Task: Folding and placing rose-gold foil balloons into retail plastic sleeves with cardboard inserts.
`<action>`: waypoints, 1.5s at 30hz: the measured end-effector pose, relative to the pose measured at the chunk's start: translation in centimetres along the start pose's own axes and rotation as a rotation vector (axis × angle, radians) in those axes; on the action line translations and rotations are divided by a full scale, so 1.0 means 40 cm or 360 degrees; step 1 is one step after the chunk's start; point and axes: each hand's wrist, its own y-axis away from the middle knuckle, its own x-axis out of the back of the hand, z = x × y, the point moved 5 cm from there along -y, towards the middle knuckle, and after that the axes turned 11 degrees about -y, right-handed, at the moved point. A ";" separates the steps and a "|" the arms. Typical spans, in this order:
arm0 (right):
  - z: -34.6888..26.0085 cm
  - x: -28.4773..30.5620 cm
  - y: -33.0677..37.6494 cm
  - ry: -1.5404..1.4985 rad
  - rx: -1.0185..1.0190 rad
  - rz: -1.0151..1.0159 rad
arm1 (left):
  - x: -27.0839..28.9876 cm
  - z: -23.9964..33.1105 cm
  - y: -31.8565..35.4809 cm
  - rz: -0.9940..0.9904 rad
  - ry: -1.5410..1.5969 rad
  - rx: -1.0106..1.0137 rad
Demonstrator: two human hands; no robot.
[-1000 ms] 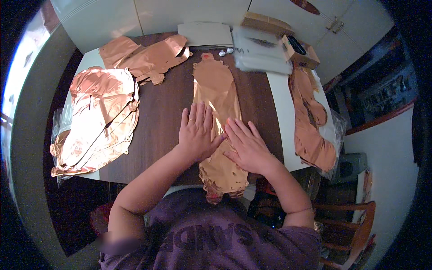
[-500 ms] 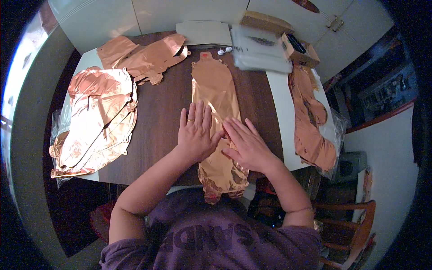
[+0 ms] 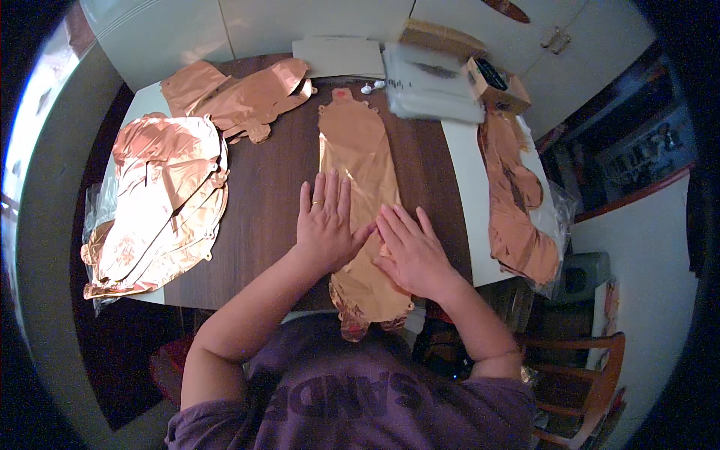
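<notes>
Dark wood table (image 3: 262,217) carries a long copper foil balloon (image 3: 360,157) lying flat down its middle, its near end overhanging the edge. Left hand (image 3: 326,225) and right hand (image 3: 409,251) press it with open palms, grasping nothing; flattening seems underway, so sliding toward the far end looks next.

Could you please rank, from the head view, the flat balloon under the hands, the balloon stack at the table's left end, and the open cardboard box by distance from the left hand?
1. Flat balloon: directly under the left hand, touching it.
2. Balloon stack: off to the left, on the table's left end.
3. Open cardboard box: far corner, up and right.
</notes>
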 end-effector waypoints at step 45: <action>0.021 -0.018 0.031 0.0043 -0.0138 -0.0044 | 0.077 -0.006 -0.073 0.0235 0.0208 -0.0339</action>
